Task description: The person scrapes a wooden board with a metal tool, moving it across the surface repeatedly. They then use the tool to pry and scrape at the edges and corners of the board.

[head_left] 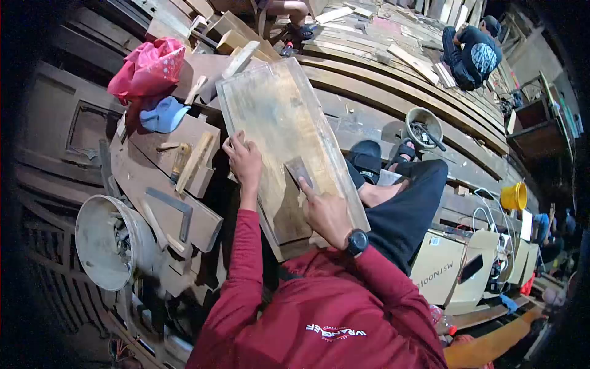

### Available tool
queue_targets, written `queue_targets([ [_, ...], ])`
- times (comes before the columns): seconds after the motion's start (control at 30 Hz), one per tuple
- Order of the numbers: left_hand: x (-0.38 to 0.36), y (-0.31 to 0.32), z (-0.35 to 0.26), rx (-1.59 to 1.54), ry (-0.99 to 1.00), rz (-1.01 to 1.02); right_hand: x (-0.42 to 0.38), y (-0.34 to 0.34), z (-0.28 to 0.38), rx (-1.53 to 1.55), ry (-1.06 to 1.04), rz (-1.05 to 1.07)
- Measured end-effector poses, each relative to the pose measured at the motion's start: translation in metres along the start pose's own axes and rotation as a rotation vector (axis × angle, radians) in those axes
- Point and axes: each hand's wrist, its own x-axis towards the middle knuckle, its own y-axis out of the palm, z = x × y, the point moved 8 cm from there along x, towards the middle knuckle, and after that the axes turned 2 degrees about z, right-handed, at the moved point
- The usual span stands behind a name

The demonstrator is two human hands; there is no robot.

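A framed wooden panel (279,123) with a worn, patchy surface lies slanted across my lap. My left hand (244,161) is at its left edge, fingers bent and closed on the rim. In my right hand (329,215) is a putty knife (298,172), its flat grey blade lying on the panel. The index finger stretches along the blade while the other fingers wrap round the handle, which is hidden. A dark shadow falls on the panel's lower part.
On the left bench sit a metal square (169,212), wooden-handled tools, a blue cap (163,115) and a pink bag (147,71). Buckets stand at left (107,243) and upper right (424,126). Cardboard (439,267) lies right. A person (479,55) crouches far off.
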Motion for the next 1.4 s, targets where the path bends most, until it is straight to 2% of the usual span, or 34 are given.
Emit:
queue_targets([
  [0.1,0.000,-0.003,-0.001,-0.006,0.029,-0.017,0.059,0.012,0.003,-0.010,-0.079,-0.155],
  [0.2,0.000,-0.006,-0.005,0.009,0.062,-0.042,0.101,0.002,0.008,-0.030,-0.075,-0.176],
  [0.37,0.002,-0.005,0.001,0.020,0.048,-0.023,0.039,-0.002,0.004,0.044,-0.047,-0.084],
  [0.43,0.001,-0.001,0.000,0.019,0.031,-0.017,0.007,-0.008,0.004,0.003,0.058,0.014],
  [0.5,0.001,-0.001,0.000,0.021,0.028,-0.012,0.002,-0.003,0.002,0.024,0.046,0.031],
  [0.63,0.001,-0.002,0.000,0.003,0.020,-0.003,0.050,0.007,0.009,0.041,-0.039,-0.094],
  [0.77,0.000,-0.006,-0.005,0.001,0.047,-0.015,0.101,-0.007,0.006,0.055,0.030,-0.058],
  [0.8,-0.001,-0.005,-0.004,-0.024,0.044,0.001,0.102,-0.008,-0.007,0.185,0.050,-0.118],
  [0.9,0.003,-0.001,0.004,-0.045,0.018,0.035,0.073,-0.041,-0.035,0.335,0.130,-0.216],
  [0.97,-0.001,-0.002,0.002,-0.038,0.050,0.023,0.051,-0.061,-0.058,0.423,0.227,-0.169],
  [1.03,0.001,-0.002,0.000,-0.014,0.058,0.030,0.032,-0.071,-0.084,0.576,0.093,-0.284],
  [1.13,-0.001,-0.004,-0.009,-0.017,0.062,0.062,0.010,-0.088,-0.117,0.690,0.402,-0.141],
  [1.17,-0.003,-0.006,-0.007,-0.003,0.041,0.066,0.009,-0.093,-0.124,0.728,0.432,-0.156],
  [1.2,-0.002,-0.006,-0.008,0.001,0.026,0.068,0.009,-0.096,-0.129,0.708,0.378,-0.223],
  [1.3,0.002,-0.002,-0.010,0.025,0.100,0.052,0.000,-0.100,-0.141,0.708,0.496,-0.181],
  [1.37,0.003,0.001,-0.006,-0.008,0.085,0.051,-0.003,-0.101,-0.141,0.706,0.522,-0.190],
  [1.4,0.003,0.000,-0.009,0.002,0.078,0.047,-0.003,-0.104,-0.139,0.612,0.461,-0.136],
])
